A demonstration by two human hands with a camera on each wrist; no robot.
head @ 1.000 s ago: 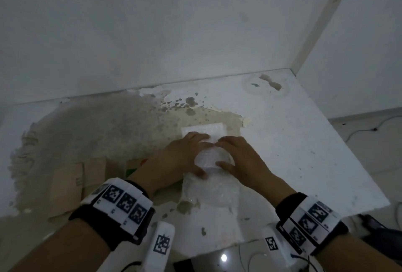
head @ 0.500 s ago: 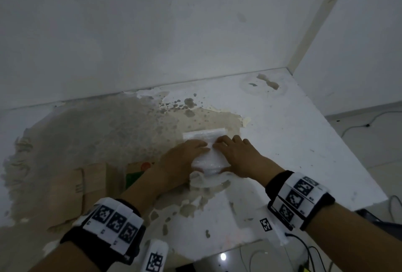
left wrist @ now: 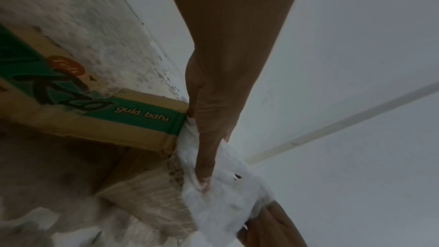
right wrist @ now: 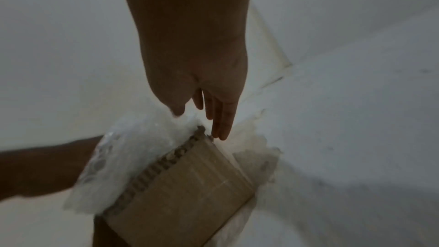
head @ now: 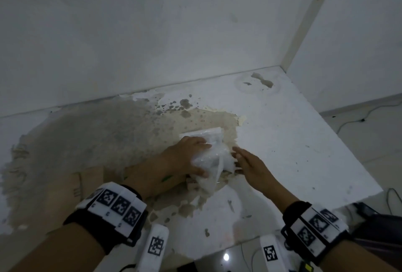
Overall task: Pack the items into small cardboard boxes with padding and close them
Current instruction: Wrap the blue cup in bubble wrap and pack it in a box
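Observation:
A white bubble-wrap bundle lies on the worn table near its middle. My left hand grips the bundle, fingers over its top and thumb under its near side. In the left wrist view the thumb presses into the bubble wrap. My right hand hovers just right of the bundle with fingers straight. Its fingertips touch the edge of a cardboard flap beside the wrap. A cardboard box with green print lies beneath my left forearm, its flaps spread out.
A white wall runs behind the table and meets a side wall at the right corner. The table's right edge drops to a floor with cables. The front edge is close to my wrists.
My right hand has let go of the bundle and drawn back to the right with fingers straightened. My left hand has kept hold of the bundle, which now bulges higher.

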